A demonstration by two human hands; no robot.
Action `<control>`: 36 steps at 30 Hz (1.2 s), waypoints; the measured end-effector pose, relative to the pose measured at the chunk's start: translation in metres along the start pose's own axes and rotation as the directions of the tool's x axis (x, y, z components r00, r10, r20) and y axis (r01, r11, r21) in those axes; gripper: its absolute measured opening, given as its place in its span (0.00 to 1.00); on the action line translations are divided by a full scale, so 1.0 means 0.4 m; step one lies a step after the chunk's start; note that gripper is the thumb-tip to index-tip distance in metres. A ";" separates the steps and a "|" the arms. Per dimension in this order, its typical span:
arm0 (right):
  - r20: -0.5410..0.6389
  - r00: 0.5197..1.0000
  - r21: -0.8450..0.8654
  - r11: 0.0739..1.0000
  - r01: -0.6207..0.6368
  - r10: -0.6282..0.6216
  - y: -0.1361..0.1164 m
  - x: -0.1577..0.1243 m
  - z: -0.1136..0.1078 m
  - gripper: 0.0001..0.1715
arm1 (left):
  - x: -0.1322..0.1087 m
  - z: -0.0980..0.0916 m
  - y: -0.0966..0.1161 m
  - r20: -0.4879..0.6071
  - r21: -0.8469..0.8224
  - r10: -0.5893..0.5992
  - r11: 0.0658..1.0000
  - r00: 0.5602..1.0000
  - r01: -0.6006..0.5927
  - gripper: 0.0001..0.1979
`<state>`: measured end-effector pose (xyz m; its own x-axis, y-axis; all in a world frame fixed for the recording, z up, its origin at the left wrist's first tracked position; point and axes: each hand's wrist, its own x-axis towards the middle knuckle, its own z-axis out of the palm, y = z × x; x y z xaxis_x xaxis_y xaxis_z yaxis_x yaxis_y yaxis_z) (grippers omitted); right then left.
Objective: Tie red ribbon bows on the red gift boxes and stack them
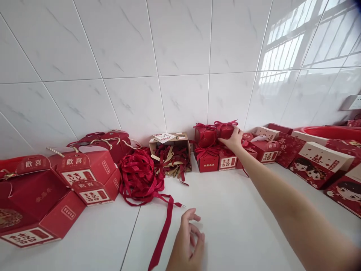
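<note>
My right hand (232,139) reaches to the back of the white counter and grips a small red gift box (225,131) with a ribbon bow on top. That box sits in the upper layer of a stack, beside another bowed red box (205,136). Under them stand more red boxes, one with a white label (228,162). Low in the middle, my left hand (189,239) hovers with curled fingers apart and nothing in it. To its left a red ribbon (166,229) trails from a loose ribbon heap (138,175).
A cardboard box (186,145) full of ribbon pieces and gold strips stands against the tiled wall. Larger red boxes with rope handles (87,169) crowd the left. Printed red boxes (318,163) line the right, before a red basin (334,132).
</note>
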<state>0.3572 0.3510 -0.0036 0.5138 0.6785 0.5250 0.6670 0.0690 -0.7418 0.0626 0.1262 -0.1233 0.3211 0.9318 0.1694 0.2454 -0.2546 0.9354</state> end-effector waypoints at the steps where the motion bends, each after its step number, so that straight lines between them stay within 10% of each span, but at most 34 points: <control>1: 0.031 0.999 0.001 1.000 0.006 -0.006 0.010 0.004 0.025 0.55 | 0.002 0.001 -0.009 -0.002 -0.007 0.002 1.000 1.000 -0.002 0.21; 24: 0.215 0.976 -0.113 0.994 -0.011 0.035 -0.014 0.017 0.099 0.59 | 0.002 -0.004 -0.003 0.025 -0.043 -0.078 0.996 0.997 0.079 0.22; 36: 0.057 0.995 0.100 0.992 0.079 -0.085 -0.051 -0.089 -0.024 0.47 | 0.001 -0.014 0.032 0.066 -0.038 -0.144 0.988 0.987 0.147 0.21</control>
<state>0.3304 0.3182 -0.0031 0.4236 0.7109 0.5614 0.6479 0.1953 -0.7362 0.0608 0.1249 -0.1097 0.3419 0.9397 0.0123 0.2553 -0.1054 0.9611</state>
